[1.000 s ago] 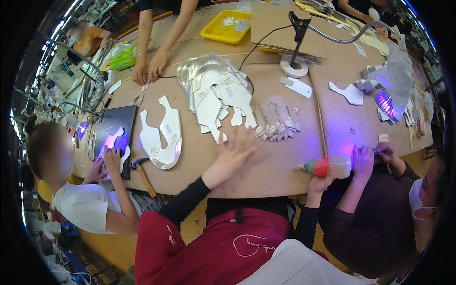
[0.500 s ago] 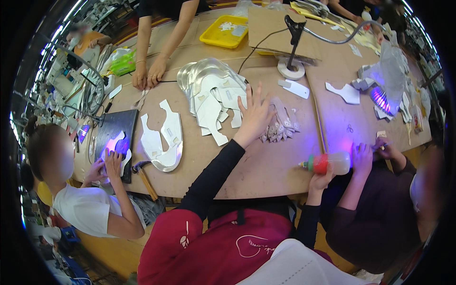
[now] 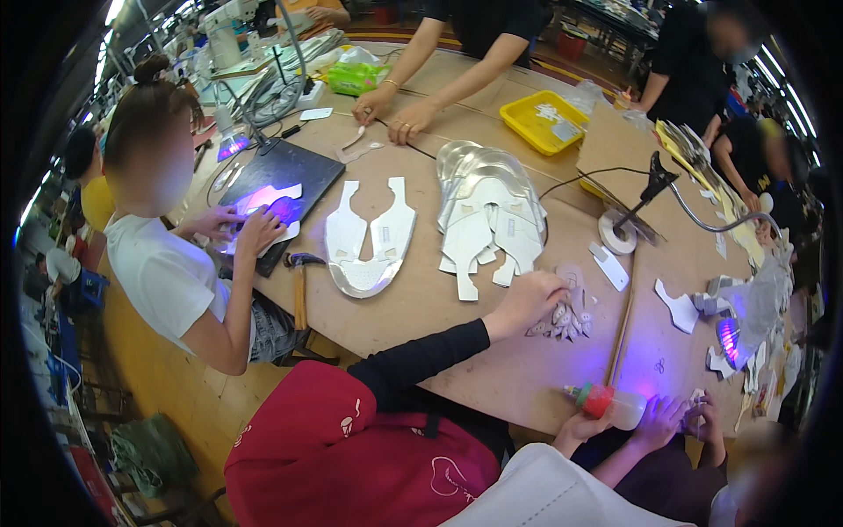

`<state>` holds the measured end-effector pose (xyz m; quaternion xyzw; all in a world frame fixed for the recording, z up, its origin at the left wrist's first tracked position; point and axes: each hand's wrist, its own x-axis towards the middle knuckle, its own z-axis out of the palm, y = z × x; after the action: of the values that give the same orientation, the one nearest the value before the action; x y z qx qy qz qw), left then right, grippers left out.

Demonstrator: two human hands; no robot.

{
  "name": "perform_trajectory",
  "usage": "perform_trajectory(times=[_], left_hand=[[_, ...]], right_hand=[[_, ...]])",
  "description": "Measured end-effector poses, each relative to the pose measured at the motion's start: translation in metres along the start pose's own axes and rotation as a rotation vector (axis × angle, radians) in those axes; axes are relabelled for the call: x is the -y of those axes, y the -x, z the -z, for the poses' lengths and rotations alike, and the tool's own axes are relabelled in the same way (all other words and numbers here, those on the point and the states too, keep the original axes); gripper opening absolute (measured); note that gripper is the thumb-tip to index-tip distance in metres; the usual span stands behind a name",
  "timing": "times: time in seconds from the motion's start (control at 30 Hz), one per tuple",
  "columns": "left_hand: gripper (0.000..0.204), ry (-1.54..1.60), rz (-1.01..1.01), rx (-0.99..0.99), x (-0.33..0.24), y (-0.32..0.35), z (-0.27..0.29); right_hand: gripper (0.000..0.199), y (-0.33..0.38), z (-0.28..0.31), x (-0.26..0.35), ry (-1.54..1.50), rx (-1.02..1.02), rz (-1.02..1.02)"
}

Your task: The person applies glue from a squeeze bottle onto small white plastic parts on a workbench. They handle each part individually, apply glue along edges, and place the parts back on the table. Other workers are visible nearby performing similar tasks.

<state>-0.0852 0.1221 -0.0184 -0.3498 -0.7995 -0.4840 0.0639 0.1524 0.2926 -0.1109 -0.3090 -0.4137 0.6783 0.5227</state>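
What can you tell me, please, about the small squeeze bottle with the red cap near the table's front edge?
The small squeeze bottle with the red cap looks like translucent pale plastic, with a red collar and a small greenish tip. It lies on its side near the front edge of the brown wooden table, tip pointing left. The right hand grips it from below. Purple light glows on the tabletop just beyond it. A co-worker's hand rests against its base end.

Wooden table (image 3: 457, 360) — white cutouts (image 3: 487, 220), hammer (image 3: 300, 285), tray (image 3: 537, 121).
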Motion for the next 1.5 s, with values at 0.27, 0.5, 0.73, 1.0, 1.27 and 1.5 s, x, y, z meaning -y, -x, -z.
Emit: perform_trajectory(times=[0.27,0.5,0.73,1.0,1.27,1.5], left_hand=[[0.017,0.902,0.406,-0.097,-0.008,0.048,0.035],[0.023,0.559,0.627,-0.133,-0.005,0.115,0.058],[0.025,0.351,0.582,0.106,-0.012,0.146,0.063],[0.04,-0.225,0.364,0.25,-0.034,0.14,0.078],[0.062,-0.436,-0.036,0.434,-0.037,0.136,0.044],[0.053,-0.261,-0.008,0.348,-0.032,0.137,0.047]], right_hand=[[0.042,-0.003,0.001,0.001,-0.001,0.011,-0.029],[0.042,-0.003,0.008,-0.002,-0.002,0.022,-0.07],[0.045,0.001,0.019,0.002,-0.096,0.032,0.03],[0.072,0.035,-0.021,0.033,0.121,0.33,0.174],[0.08,0.042,-0.027,0.025,0.145,0.427,0.137],[0.065,0.017,-0.041,0.02,-0.134,0.3,-0.41]])
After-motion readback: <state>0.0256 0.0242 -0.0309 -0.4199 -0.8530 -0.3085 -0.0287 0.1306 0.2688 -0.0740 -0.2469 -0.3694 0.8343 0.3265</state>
